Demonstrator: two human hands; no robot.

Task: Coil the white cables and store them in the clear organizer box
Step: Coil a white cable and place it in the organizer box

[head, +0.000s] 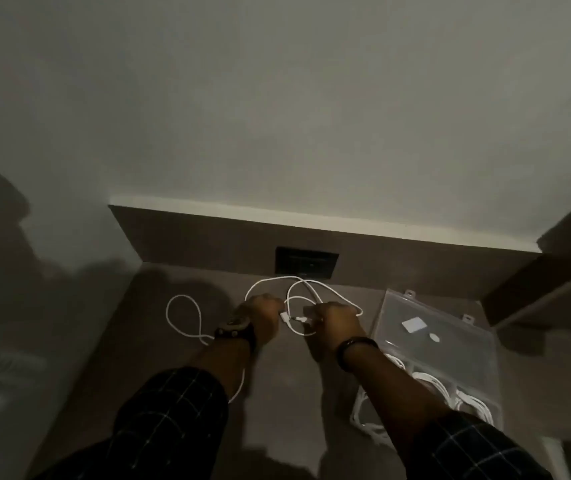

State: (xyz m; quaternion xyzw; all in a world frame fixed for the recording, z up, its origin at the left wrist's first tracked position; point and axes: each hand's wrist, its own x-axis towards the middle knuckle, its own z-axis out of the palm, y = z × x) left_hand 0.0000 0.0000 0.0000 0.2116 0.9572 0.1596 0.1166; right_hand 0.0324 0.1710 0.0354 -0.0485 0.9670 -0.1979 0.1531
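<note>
White cable on dark brown desk (159,358), dim light. Going left to right: one loose white cable (187,327) lies in a loop at centre-left of the frame, a strand of it running back under my left forearm toward the lower middle. One watch (235,330) on my left wrist. My left hand (264,317), just left of centre, is closed on a second white cable (306,289); my right hand (337,322), just right of centre, is closed on the same cable. Two hands, close together but not touching, with two small connector ends between them. That cable arcs in several loops above my knuckles, near one dark socket panel (306,262) set in the desk's back edge. One dark band (355,349) on my right wrist. Right of frame: one clear organizer box (450,344), lid open and lying back. I count three coiled white cables (474,405) in its compartments; more may sit behind my right forearm, cannot tell.
</note>
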